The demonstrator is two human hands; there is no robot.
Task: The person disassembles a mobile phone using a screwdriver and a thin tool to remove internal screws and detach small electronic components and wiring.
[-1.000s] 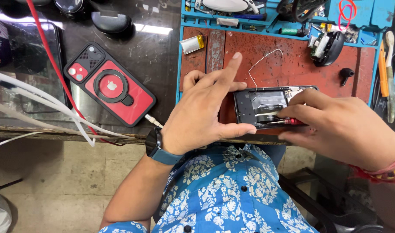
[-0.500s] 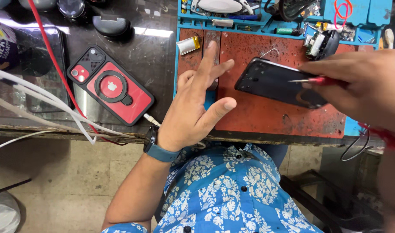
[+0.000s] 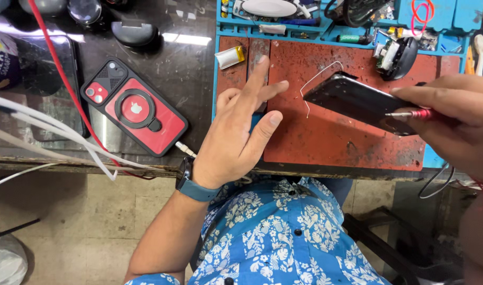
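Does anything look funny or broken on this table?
Yes. The dark phone in the right hand is tipped up off the red mat, with a thin white wire sticking out. The mat looks worn and stained.

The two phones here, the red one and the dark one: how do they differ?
The red phone lies flat on the dark table in a red case with a ring, a white cable plugged in. The dark phone is bare, tilted above the red mat, held by the right hand with a red-handled tool. Both are slim rectangles.
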